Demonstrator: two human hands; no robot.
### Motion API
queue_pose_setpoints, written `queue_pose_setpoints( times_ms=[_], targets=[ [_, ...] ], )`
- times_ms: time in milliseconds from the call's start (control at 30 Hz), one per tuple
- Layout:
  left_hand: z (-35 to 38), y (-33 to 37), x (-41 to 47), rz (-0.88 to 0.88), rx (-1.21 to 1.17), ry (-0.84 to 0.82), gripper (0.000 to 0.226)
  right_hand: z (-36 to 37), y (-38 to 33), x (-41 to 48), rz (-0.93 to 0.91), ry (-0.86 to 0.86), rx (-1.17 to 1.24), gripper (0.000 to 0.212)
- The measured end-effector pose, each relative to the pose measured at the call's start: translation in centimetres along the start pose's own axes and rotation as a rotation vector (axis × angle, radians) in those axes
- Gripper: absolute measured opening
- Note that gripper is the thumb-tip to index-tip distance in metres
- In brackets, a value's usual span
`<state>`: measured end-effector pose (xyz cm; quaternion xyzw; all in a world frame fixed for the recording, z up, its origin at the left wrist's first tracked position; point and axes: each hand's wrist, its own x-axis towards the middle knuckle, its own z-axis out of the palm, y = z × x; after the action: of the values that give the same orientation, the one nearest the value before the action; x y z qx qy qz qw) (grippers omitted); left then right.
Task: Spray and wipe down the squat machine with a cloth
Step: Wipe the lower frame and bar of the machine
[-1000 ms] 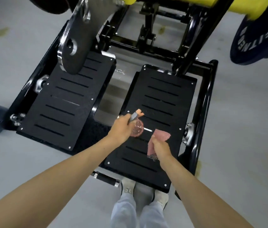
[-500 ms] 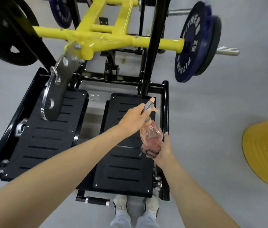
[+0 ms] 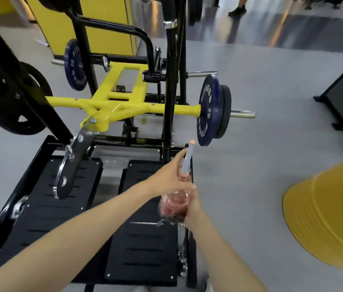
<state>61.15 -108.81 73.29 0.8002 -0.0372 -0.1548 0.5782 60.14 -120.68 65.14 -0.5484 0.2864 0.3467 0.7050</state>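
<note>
- Since a second ago the view has tipped up from the footplates to the yellow frame (image 3: 113,106) and the weights. The spray bottle (image 3: 175,204) has risen too, from low over the right footplate (image 3: 145,249) to just in front of the black upright post (image 3: 170,91).
- The left hand (image 3: 169,177) is clamped round the bottle's neck and grey trigger head. The peach nozzle points up and away, toward the post and the blue weight plate (image 3: 207,110).
- The right hand (image 3: 192,206) has closed in. Earlier it held the cloth (image 3: 167,217) apart from the bottle. Now its fingers curl round the bottle's base, with the cloth bunched against it and a dark mesh edge hanging below.
- Both hands hover over the far right part of the right footplate and touch no part of the squat machine.
- Progress looks early to middle, as a judgement. A pale streak crosses the right footplate, but I cannot tell whether it is spray or glare. No surface shows a clear wet film.
- What looks left is the yellow frame, the post and the left footplate (image 3: 46,209), none of which shows a sign of cleaning. The cloth rests on no surface, so most of the wiping seems ahead.
- A yellow drum (image 3: 330,218) stands on the grey floor to the right, well apart from the machine.
</note>
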Motion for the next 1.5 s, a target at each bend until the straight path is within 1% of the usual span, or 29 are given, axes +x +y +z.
queue_pose_setpoints(
  times_ms=[33, 133, 200, 300, 400, 433, 500, 567, 667, 733, 833, 900, 1033, 1100, 1200, 1233, 1300, 1400, 1467, 1500],
  targets=[
    [0.7, 0.4, 0.9, -0.014, -0.008, 0.056, 0.095, -0.6, -0.8, -0.4, -0.004, -0.028, -0.011, 0.079],
    [4.0, 2.1, 4.3, -0.064, -0.092, 0.224, 0.068, -3.3, -3.9, -0.3, -0.015, -0.066, -0.028, 0.067],
    [6.4, 2.7, 6.6, -0.085, -0.145, 0.281, 0.057, -6.3, -6.2, 0.3, -0.005, -0.059, -0.091, 0.064],
    [9.8, 3.9, 10.0, -0.138, -0.173, 0.371, 0.047, -11.0, -9.6, 1.2, 0.047, -0.114, -0.265, 0.058],
    [12.8, 5.9, 13.3, -0.196, -0.241, 0.493, 0.042, -14.5, -14.1, 1.4, 0.054, -0.116, -0.498, 0.043],
    [13.3, 6.4, 14.1, -0.199, -0.269, 0.512, 0.040, -15.5, -15.1, 1.7, 0.051, -0.121, -0.559, 0.042],
    [13.9, 6.9, 15.1, -0.208, -0.315, 0.566, 0.037, -17.0, -16.6, 2.4, 0.048, -0.131, -0.643, 0.048],
    [13.8, 6.7, 15.1, -0.227, -0.339, 0.644, 0.036, -17.2, -17.8, 2.5, 0.061, -0.173, -0.781, 0.046],
    [13.1, 5.4, 14.0, -0.298, -0.357, 0.726, 0.023, -15.5, -18.0, 2.9, 0.035, -0.211, -0.974, 0.037],
    [12.1, 4.2, 13.0, -0.348, -0.339, 0.735, 0.029, -14.5, -16.9, 4.0, -0.009, -0.199, -1.032, 0.030],
    [10.7, 2.3, 11.7, -0.409, -0.258, 0.713, 0.047, -13.2, -15.4, 4.6, -0.041, -0.224, -0.992, 0.015],
    [10.0, 0.9, 11.0, -0.422, -0.265, 0.709, 0.050, -12.0, -14.8, 4.8, -0.069, -0.238, -0.965, 0.011],
    [9.1, -1.2, 11.3, -0.468, -0.258, 0.698, 0.040, -11.0, -13.0, 6.1, -0.102, -0.232, -0.970, 0.018],
    [8.7, -1.9, 12.5, -0.537, -0.270, 0.651, 0.044, -11.1, -12.7, 7.0, -0.079, -0.240, -0.987, 0.018],
    [8.8, -3.5, 15.1, -0.618, -0.250, 0.561, 0.048, -12.2, -13.1, 9.3, -0.089, -0.208, -0.989, 0.030],
    [8.7, -4.6, 16.4, -0.646, -0.240, 0.557, 0.051, -12.4, -13.5, 10.8, -0.101, -0.192, -1.001, 0.032],
    [8.5, -6.7, 19.2, -0.689, -0.241, 0.573, 0.053, -12.6, -14.8, 14.3, -0.142, -0.180, -1.015, 0.030],
    [8.2, -9.0, 23.9, -0.755, -0.268, 0.598, 0.046, -13.1, -17.3, 19.8, -0.102, -0.172, -1.001, 0.026],
    [8.4, -11.2, 27.3, -0.809, -0.297, 0.603, 0.030, -13.6, -18.9, 23.8, -0.063, -0.180, -1.049, 0.021],
    [8.1, -12.2, 29.3, -0.831, -0.307, 0.614, 0.023, -13.4, -19.7, 25.9, -0.045, -0.183, -1.032, 0.017]
  ],
)
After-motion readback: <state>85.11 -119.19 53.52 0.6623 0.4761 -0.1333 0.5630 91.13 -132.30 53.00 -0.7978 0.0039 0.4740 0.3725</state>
